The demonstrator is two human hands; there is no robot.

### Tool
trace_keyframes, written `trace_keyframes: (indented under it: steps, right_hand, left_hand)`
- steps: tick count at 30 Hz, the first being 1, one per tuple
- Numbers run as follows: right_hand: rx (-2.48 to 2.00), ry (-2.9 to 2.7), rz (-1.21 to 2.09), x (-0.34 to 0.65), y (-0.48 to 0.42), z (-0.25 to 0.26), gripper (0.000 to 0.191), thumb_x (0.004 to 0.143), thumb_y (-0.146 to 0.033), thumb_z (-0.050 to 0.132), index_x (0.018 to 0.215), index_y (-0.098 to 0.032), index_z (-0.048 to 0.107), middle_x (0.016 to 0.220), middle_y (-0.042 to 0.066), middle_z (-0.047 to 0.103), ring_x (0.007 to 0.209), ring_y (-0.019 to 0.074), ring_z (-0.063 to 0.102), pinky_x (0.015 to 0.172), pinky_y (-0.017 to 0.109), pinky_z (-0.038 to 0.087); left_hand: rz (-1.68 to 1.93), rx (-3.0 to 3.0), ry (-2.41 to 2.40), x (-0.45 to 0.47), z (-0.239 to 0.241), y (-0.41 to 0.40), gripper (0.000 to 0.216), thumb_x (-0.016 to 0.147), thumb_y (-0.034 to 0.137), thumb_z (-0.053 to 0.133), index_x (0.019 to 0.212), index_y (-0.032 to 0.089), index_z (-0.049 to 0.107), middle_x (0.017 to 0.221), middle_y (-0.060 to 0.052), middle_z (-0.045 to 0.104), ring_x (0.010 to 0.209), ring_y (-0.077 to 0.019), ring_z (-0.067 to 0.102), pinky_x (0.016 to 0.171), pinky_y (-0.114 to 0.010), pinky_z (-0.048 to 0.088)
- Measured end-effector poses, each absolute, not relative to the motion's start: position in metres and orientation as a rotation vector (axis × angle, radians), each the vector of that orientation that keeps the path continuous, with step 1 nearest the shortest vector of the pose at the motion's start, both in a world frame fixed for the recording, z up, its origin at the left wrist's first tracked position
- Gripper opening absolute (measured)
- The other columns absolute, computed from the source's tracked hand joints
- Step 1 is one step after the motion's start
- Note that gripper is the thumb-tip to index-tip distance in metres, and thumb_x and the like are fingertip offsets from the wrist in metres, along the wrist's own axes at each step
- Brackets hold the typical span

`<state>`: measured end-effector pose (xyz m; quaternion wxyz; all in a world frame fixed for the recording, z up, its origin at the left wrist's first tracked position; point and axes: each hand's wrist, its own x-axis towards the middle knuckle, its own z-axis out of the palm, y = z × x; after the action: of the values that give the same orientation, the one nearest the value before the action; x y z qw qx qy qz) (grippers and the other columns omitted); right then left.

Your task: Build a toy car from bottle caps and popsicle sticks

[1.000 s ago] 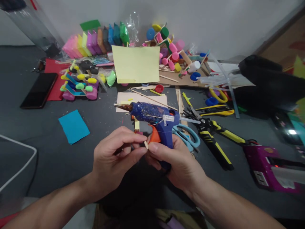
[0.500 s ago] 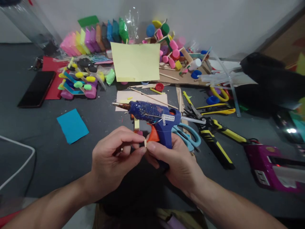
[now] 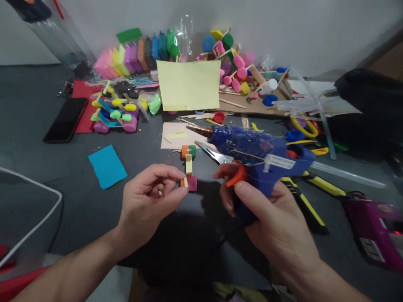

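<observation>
My right hand (image 3: 264, 205) grips a blue hot glue gun (image 3: 252, 149) by its handle, near the orange trigger. The metal nozzle points left, and a clear glue stick (image 3: 346, 172) sticks out of its back. Between the thumb and index finger of my left hand (image 3: 154, 193) is a small piece of wooden stick (image 3: 185, 182). Just beyond those fingertips lies a small model (image 3: 188, 163): a pale strip joins an orange-and-green roller to an orange-and-magenta one. My left hand partly covers its near end.
Blue paper (image 3: 107, 167) and a phone (image 3: 65, 120) lie to the left, near a finished-looking toy car (image 3: 115, 113). Scissors (image 3: 214, 152) and black-yellow pliers (image 3: 307, 205) sit beneath and beside the glue gun. Along the wall are clay packs (image 3: 135, 54) and a yellow sheet (image 3: 190, 86).
My right hand has carried the glue gun right and closer to me, away from my left hand. My left hand keeps the stick piece pinched. The view has shifted slightly.
</observation>
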<state>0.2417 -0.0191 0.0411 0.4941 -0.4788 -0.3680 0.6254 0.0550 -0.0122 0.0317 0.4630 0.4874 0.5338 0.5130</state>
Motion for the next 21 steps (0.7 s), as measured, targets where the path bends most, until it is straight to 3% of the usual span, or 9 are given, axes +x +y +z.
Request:
trace_keyframes:
  steps: [3, 6, 13, 21]
  right_hand:
    - [-1.193, -0.910, 1.509, 0.249, -0.018, 0.045, 0.014, 0.085, -0.036, 0.075, 0.089, -0.023, 0.074, 0.076, -0.001, 0.070, 0.052, 0.0068, 0.049, 0.052, 0.020, 0.041]
    - [-1.246, -0.893, 1.487, 0.253, -0.018, 0.048, 0.014, 0.080, -0.035, 0.079, 0.088, -0.024, 0.074, 0.070, -0.002, 0.068, 0.050, 0.0073, 0.048, 0.050, 0.020, 0.040]
    - [-1.359, -0.970, 1.537, 0.261, -0.021, 0.050, 0.039, 0.069, -0.061, 0.080, 0.067, -0.022, 0.072, 0.056, 0.003, 0.062, 0.049, 0.0137, 0.051, 0.045, 0.024, 0.045]
    - [-1.394, -1.050, 1.439, 0.262, -0.023, 0.049, 0.035, 0.069, -0.060, 0.079, 0.079, -0.027, 0.082, 0.072, 0.011, 0.075, 0.053, 0.0200, 0.064, 0.044, 0.028, 0.054]
  left_hand:
    - [1.258, 1.071, 1.288, 0.049, 0.028, -0.010, 0.017, 0.071, 0.009, 0.075, 0.081, 0.023, 0.074, 0.054, 0.008, 0.046, 0.047, -0.0040, 0.035, 0.043, -0.013, 0.029]
    - [1.295, 0.973, 1.230, 0.044, 0.026, -0.006, 0.016, 0.073, 0.012, 0.074, 0.084, 0.023, 0.074, 0.053, 0.009, 0.045, 0.046, -0.0038, 0.033, 0.044, -0.013, 0.029]
    - [1.348, 0.800, 1.099, 0.042, 0.028, 0.002, 0.015, 0.073, 0.013, 0.074, 0.081, 0.025, 0.073, 0.048, 0.011, 0.039, 0.040, -0.0033, 0.026, 0.039, -0.013, 0.024]
    - [1.361, 0.752, 1.018, 0.040, 0.028, 0.004, 0.015, 0.076, 0.014, 0.075, 0.082, 0.027, 0.076, 0.047, 0.010, 0.040, 0.039, -0.0031, 0.024, 0.039, -0.013, 0.023]
